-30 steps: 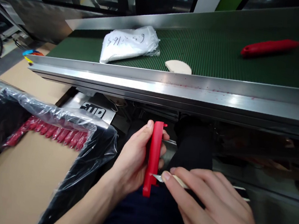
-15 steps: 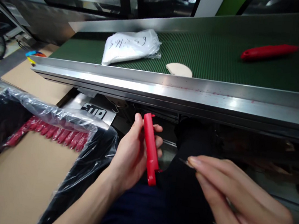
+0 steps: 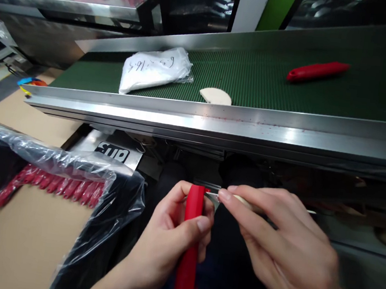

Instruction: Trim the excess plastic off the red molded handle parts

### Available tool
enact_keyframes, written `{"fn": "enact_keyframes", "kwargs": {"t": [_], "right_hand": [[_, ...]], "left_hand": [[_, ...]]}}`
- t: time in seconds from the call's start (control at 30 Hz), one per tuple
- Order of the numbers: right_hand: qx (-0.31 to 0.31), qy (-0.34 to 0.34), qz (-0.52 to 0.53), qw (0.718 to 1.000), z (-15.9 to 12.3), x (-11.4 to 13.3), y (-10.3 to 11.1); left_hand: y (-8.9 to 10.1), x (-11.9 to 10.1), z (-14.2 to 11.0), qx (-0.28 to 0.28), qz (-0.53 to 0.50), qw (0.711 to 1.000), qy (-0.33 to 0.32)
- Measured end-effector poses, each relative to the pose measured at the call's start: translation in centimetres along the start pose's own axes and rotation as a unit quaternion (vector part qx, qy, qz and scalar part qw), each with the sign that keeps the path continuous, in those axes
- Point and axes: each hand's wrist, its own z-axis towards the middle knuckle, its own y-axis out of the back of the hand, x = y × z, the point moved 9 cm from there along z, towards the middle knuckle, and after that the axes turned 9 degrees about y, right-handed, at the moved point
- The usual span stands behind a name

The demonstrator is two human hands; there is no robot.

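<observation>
My left hand [image 3: 175,231] is closed around a long red plastic part [image 3: 194,205], its thumb pressed across the front face. The part stands nearly upright, its lower end running out at the bottom of the view. My right hand [image 3: 283,240] pinches a slim, pale-handled trimming knife [image 3: 247,203] between thumb and fingers. Its thin metal tip points left and meets the small red nub at the part's upper right edge; whether it cuts in there I cannot tell.
Ahead runs a green conveyor belt [image 3: 256,84] behind a metal rail [image 3: 168,113]. On it lie a white wrapped packet [image 3: 156,69], a pale half-round piece [image 3: 216,96] and a red part [image 3: 318,71]. At left, a plastic-lined box [image 3: 27,236] holds cardboard and several red parts [image 3: 64,184].
My left hand has turned the red part more upright and moved its thumb onto the front. My right hand has come left, bringing the knife tip to the part's upper edge.
</observation>
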Motion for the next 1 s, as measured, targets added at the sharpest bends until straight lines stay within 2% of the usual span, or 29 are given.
{"fn": "enact_keyframes", "kwargs": {"t": [0.27, 0.53, 0.73, 1.0], "right_hand": [[0.009, 0.015, -0.023, 1.0, -0.4, -0.2, 0.1], [-0.005, 0.014, -0.026, 1.0, -0.9, -0.7, -0.1], [-0.011, 0.016, -0.011, 1.0, -0.9, -0.8, -0.1], [-0.058, -0.054, 0.069, 0.994, -1.2, -1.3, 0.0]], "left_hand": [[-0.1, -0.2, 0.0, -0.008, 0.013, 1.0, -0.004], [-0.3, 0.2, 0.2, 0.024, -0.02, 0.999, 0.01], [-0.2, 0.0, 0.2, 0.019, -0.024, 1.0, 0.004], [-0.8, 0.2, 0.3, 0.058, -0.083, 0.995, 0.01]]}}
